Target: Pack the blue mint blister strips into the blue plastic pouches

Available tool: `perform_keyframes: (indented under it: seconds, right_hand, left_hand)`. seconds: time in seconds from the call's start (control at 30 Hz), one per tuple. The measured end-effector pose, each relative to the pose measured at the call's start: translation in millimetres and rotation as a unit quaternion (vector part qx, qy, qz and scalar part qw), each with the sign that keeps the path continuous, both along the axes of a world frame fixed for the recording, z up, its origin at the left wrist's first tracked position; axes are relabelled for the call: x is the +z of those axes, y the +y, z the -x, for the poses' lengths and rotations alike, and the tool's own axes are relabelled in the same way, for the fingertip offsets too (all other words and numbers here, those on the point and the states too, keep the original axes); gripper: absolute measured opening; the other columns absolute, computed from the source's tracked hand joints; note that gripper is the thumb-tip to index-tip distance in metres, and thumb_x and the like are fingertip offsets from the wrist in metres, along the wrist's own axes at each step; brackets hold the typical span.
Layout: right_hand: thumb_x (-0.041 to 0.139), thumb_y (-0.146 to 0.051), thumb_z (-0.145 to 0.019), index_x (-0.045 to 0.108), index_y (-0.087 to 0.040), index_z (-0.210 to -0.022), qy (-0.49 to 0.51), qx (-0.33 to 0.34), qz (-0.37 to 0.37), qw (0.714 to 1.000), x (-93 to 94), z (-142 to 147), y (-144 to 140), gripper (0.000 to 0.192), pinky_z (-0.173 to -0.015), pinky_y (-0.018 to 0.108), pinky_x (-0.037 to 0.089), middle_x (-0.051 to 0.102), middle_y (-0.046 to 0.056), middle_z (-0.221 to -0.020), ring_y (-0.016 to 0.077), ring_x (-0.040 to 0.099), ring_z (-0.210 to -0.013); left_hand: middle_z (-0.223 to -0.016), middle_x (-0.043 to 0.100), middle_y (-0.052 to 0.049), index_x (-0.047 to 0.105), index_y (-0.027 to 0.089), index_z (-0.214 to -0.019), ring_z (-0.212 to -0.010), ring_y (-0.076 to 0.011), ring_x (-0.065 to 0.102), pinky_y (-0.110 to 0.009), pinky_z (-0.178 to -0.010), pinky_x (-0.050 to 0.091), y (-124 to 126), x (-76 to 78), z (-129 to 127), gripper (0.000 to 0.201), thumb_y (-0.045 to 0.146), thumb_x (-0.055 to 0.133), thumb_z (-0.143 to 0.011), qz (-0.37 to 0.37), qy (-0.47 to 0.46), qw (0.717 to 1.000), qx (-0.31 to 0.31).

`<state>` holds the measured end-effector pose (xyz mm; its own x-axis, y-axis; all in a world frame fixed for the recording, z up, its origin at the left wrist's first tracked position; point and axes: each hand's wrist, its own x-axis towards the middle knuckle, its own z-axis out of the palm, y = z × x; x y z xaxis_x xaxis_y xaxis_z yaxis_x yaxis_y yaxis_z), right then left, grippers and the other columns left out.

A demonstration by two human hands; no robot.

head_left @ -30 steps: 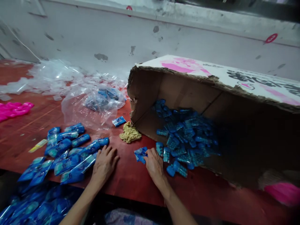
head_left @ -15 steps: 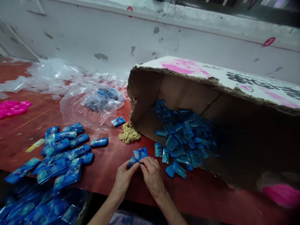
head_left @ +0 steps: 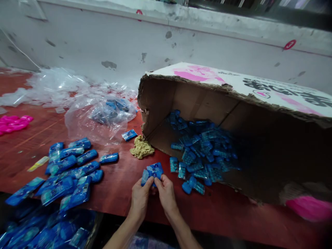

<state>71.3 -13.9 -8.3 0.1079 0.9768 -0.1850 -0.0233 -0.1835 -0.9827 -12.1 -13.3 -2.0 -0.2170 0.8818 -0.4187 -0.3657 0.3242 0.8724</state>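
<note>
- Your left hand [head_left: 140,197] and right hand [head_left: 165,195] meet over the red wooden table [head_left: 121,186], fingers of both pinched on the small blue plastic packets [head_left: 153,171].
- Those packets sit just above the table's near edge, left of the tipped brown cardboard box [head_left: 233,114].
- Sealed blue pouches [head_left: 70,173] lie well to your left.

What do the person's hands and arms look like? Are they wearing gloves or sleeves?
No gloves and no sleeves show. The left hand and right hand are bare, and both forearms are bare down to the bottom edge of the picture. I see no rings, watch or bracelets on them.
</note>
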Motion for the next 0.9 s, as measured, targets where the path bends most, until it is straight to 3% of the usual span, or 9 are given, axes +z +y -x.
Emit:
perform_keyframes:
  seconds: [0.2,0.47,0.7,0.83,0.9]
  right_hand:
    - [0.043,-0.033,-0.080,0.046,-0.021,-0.065,-0.129,-0.071,-0.036,0.989,1.7,8.5,-6.2,0.020,-0.050,0.023,0.038,0.051,-0.003,-0.057,0.0130,0.049,-0.052]
    - [0.037,-0.034,-0.084,0.048,-0.023,-0.070,-0.230,-0.099,-0.061,0.966,1.4,14.1,-8.3,0.021,-0.051,0.027,0.038,0.058,0.003,-0.062,0.0189,0.054,-0.055]
    - [0.030,-0.036,-0.087,0.049,-0.021,-0.074,-0.237,-0.078,-0.074,0.966,-1.2,13.2,-10.8,0.027,-0.054,0.027,0.041,0.061,0.006,-0.066,0.0188,0.057,-0.059]
    - [0.031,-0.035,-0.089,0.047,-0.021,-0.072,-0.171,-0.043,-0.025,0.984,3.5,9.5,-12.1,0.028,-0.044,0.021,0.038,0.056,-0.001,-0.056,0.0133,0.052,-0.047]
    - [0.032,-0.033,-0.089,0.046,-0.021,-0.066,-0.197,-0.029,-0.030,0.979,8.7,4.4,-13.0,0.030,-0.044,0.020,0.037,0.053,-0.003,-0.052,0.0122,0.051,-0.046]
  left_hand:
    - [-0.041,0.048,0.007,0.056,0.015,-0.056,-0.038,-0.0072,0.040,-0.019,-0.039,0.031,0.8,-2.5,-3.6,0.026,0.038,0.068,-0.057,-0.002,0.045,0.999,0.006]
    - [-0.048,0.055,0.003,0.060,0.015,-0.057,-0.046,-0.0105,0.046,-0.022,-0.045,0.036,4.0,-0.9,-5.9,0.027,0.040,0.068,-0.057,-0.025,0.043,0.999,-0.002]
    - [-0.047,0.052,0.006,0.056,0.014,-0.058,-0.044,-0.0069,0.043,-0.019,-0.045,0.035,1.6,-0.9,-5.9,0.027,0.038,0.069,-0.059,-0.011,0.011,1.000,-0.006]
    - [-0.045,0.055,0.003,0.056,0.013,-0.061,-0.038,-0.0070,0.044,-0.019,-0.039,0.035,-1.6,6.2,-0.5,0.035,0.042,0.072,-0.053,0.043,-0.097,0.992,-0.072]
    - [-0.046,0.057,0.002,0.056,0.013,-0.063,-0.037,-0.0067,0.045,-0.019,-0.037,0.034,-3.0,9.5,3.1,0.037,0.042,0.075,-0.049,0.058,-0.125,0.987,-0.087]
